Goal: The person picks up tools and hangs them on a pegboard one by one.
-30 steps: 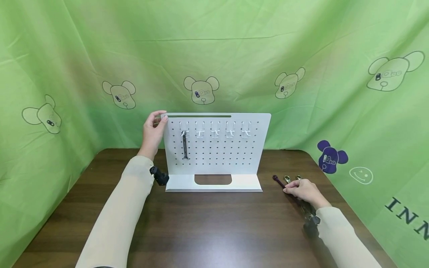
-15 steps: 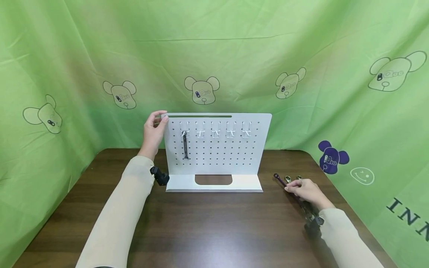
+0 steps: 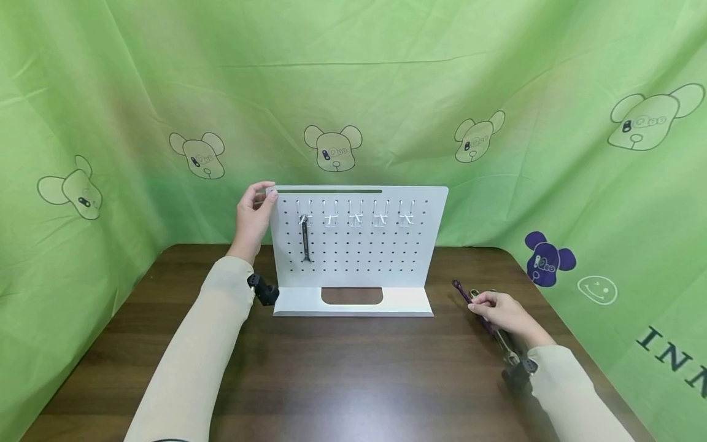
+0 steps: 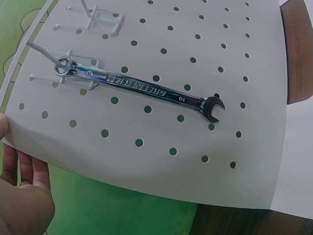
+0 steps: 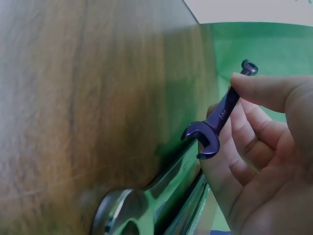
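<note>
A white pegboard (image 3: 364,245) stands upright on the table, and my left hand (image 3: 254,218) grips its top left corner between thumb and fingers. From the leftmost white hook (image 4: 46,54) a shiny combination wrench (image 4: 137,87) hangs by its ring end, marked 10. At the right, my right hand (image 3: 505,316) pinches a purple combination wrench (image 5: 222,110) by its shank, open end towards the wrist camera. Below that hand lie silver wrenches (image 5: 127,210) on the table, partly hidden by the hand in the head view.
Several more white hooks (image 3: 355,220) in a row on the board bear nothing. The pegboard's base (image 3: 298,302) has a cut-out at its middle. A brown wooden table (image 3: 342,368) reaches to a green curtain (image 3: 386,92) behind and at both sides.
My right hand has lifted the purple wrench slightly and shifted a little to the right; more of the silver wrench beneath shows. The left hand holds still at the board's corner.
</note>
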The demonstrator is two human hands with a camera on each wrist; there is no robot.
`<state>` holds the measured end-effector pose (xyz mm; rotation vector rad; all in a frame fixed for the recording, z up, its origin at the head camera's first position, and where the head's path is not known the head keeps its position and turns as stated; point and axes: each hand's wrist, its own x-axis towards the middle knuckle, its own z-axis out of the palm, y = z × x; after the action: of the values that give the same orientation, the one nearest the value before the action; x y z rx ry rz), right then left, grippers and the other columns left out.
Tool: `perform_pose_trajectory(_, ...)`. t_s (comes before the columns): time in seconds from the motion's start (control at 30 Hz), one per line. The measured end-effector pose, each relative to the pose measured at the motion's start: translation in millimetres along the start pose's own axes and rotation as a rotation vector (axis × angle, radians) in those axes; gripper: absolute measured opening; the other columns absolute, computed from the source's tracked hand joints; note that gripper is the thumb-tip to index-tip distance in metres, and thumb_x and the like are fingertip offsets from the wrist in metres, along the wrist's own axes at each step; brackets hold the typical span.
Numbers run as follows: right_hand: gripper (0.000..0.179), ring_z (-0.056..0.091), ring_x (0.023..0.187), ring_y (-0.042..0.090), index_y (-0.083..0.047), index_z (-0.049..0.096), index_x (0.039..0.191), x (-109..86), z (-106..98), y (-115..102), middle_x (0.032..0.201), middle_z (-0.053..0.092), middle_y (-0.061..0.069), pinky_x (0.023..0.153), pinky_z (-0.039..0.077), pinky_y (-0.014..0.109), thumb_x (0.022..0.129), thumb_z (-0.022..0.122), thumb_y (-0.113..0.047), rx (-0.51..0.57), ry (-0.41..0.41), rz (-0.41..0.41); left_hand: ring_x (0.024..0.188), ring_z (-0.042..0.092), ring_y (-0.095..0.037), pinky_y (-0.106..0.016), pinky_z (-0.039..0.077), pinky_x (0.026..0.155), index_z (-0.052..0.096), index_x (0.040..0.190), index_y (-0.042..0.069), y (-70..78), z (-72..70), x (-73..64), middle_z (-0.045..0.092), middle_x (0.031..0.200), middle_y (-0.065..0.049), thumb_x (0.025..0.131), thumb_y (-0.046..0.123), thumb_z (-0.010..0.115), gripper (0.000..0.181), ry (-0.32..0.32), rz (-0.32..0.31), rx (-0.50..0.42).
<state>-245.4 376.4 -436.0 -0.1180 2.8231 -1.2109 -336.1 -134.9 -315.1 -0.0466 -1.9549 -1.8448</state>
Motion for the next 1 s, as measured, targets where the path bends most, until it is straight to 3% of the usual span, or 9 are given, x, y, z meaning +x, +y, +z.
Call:
perform_pose_trajectory(0.7,0.025,0.053,0.069,0.013,0.005,0.059,0.109,6.0,12,-37,0.084,0.058,0.007,0.057,0.052,0.031,0.098,0.064,-0.017,0.132,-0.117,-0.013,0.096,0.053,-0.015,-0.029,0.049,0.085,0.063,0.128,0.013,0.6,0.3,-0.5,0.057,0.110,-0.003,0.100,0.021,0.063,0.029,-0.009,0.004,0.001)
perform_pose_trajectory(1.0,0.022,0.055,0.070,0.015,0.003,0.060,0.108,14.1,25,-57,0.086,0.059,0.007,0.058,0.053,0.032,0.098,0.064,-0.015,0.139,-0.143,-0.049,0.095,0.053,-0.015,-0.030,0.049,0.085,0.062,0.128,0.012,1.7,-0.4,-1.4,0.056,0.110,-0.003,0.101,0.021,0.063,0.029,-0.010,-0.001,0.002)
